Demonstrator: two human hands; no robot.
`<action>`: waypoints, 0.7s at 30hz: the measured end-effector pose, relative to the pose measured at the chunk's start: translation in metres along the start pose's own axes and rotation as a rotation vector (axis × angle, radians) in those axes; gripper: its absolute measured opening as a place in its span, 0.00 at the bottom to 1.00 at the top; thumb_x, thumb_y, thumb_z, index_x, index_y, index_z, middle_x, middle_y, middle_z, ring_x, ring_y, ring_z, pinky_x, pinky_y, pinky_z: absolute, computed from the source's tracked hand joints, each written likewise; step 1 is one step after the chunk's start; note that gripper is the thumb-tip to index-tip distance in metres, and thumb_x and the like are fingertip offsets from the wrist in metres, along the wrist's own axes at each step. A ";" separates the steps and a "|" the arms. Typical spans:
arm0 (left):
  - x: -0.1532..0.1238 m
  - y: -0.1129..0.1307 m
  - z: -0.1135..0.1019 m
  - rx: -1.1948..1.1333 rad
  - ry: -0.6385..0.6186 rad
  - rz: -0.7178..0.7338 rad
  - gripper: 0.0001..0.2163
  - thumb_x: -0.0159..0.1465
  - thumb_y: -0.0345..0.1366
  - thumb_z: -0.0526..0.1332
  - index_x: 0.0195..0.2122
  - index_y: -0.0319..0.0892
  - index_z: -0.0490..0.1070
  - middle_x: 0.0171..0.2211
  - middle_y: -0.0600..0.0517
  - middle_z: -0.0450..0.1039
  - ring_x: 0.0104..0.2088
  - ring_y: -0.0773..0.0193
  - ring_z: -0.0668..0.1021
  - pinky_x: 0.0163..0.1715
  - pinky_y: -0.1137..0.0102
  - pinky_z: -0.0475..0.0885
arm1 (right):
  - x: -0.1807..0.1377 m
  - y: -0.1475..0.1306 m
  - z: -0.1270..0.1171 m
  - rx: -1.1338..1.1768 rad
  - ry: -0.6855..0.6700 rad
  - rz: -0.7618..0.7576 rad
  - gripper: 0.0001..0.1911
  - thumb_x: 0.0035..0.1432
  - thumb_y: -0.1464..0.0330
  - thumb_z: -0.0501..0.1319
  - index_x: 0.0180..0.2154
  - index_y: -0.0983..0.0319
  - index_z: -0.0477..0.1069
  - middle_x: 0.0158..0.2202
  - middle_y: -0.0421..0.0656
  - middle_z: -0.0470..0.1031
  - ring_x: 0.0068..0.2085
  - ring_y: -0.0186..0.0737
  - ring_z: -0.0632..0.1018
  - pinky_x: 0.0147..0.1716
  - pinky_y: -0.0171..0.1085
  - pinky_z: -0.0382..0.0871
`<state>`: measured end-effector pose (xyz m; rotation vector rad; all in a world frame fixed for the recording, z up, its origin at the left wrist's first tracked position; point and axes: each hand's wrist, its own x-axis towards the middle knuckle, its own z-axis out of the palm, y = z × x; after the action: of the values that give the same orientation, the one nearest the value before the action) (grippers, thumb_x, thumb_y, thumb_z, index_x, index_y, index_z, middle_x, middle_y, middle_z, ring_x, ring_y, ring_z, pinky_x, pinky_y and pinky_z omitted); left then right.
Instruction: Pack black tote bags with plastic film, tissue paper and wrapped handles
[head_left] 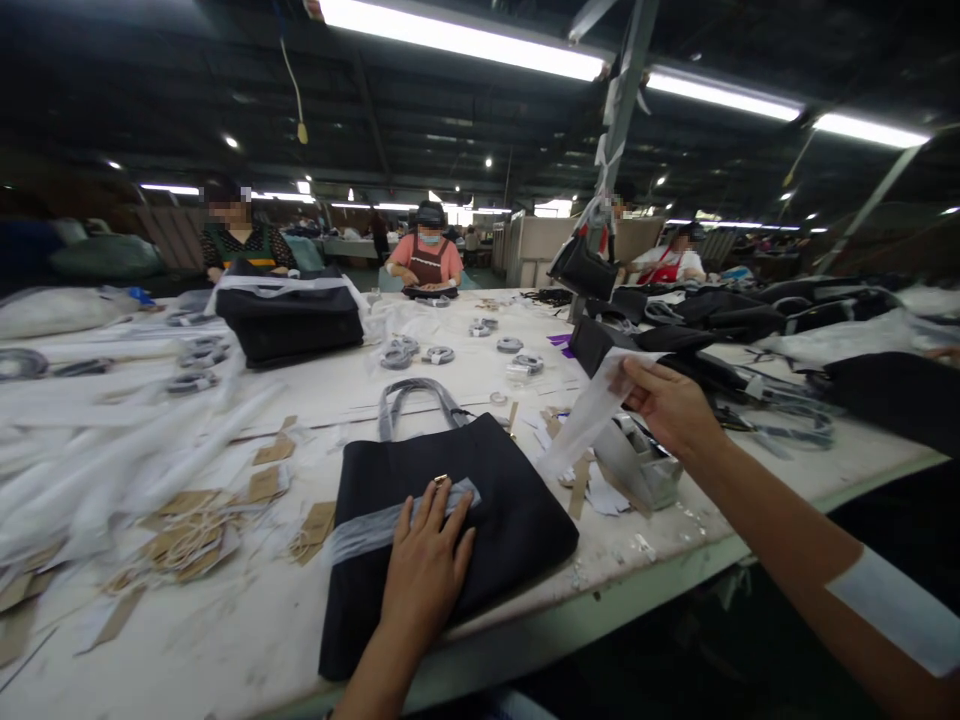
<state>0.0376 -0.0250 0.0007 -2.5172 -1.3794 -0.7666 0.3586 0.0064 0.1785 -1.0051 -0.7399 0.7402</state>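
Observation:
A black tote bag (495, 500) with grey handles lies flat on the white table (225, 640) in front of me. My left hand (427, 560) rests on it with fingers spread flat, pressing a translucent tape strip (360, 530) laid across the bag. My right hand (667, 405) is raised to the right and pinches a length of clear tape (581, 420) that runs down towards a metal tape dispenser (637, 465). A white strip (892, 605) is stuck on my right forearm.
Brown card tags (187, 540) and white wrapping (97, 460) litter the left. Tape rolls (439, 354) and another black bag (289, 318) lie further back. Black bags (720, 320) are piled at the right. Several people work at the far side.

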 end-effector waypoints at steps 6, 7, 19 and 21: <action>0.000 0.006 -0.005 -0.064 0.017 -0.071 0.20 0.68 0.40 0.57 0.62 0.50 0.65 0.68 0.43 0.54 0.67 0.47 0.59 0.62 0.49 0.60 | -0.049 0.016 0.078 0.119 -0.210 -0.072 0.07 0.51 0.68 0.72 0.34 0.61 0.79 0.35 0.41 0.83 0.38 0.37 0.82 0.46 0.39 0.78; 0.000 0.006 -0.005 -0.069 0.025 -0.078 0.20 0.68 0.40 0.58 0.62 0.50 0.65 0.68 0.43 0.54 0.67 0.47 0.59 0.62 0.49 0.60 | -0.059 0.025 0.093 0.145 -0.255 -0.059 0.08 0.50 0.66 0.72 0.35 0.61 0.80 0.36 0.41 0.83 0.39 0.38 0.82 0.48 0.41 0.77; -0.002 0.000 0.007 -0.276 -0.013 -0.022 0.21 0.65 0.34 0.58 0.59 0.36 0.67 0.56 0.38 0.69 0.60 0.44 0.67 0.61 0.46 0.61 | -0.145 0.176 0.158 -0.371 -0.678 -0.112 0.14 0.59 0.63 0.62 0.45 0.59 0.80 0.47 0.43 0.80 0.51 0.46 0.79 0.59 0.47 0.67; -0.003 -0.003 0.006 -0.338 -0.038 0.004 0.20 0.65 0.33 0.56 0.58 0.36 0.67 0.56 0.37 0.70 0.59 0.44 0.68 0.61 0.45 0.61 | -0.144 0.179 0.156 -0.432 -0.759 -0.133 0.15 0.59 0.65 0.61 0.46 0.60 0.79 0.48 0.43 0.80 0.52 0.46 0.79 0.59 0.47 0.67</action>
<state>0.0366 -0.0231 -0.0061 -2.7962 -1.3538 -1.0344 0.1176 0.0224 0.0408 -1.0397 -1.6628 0.8698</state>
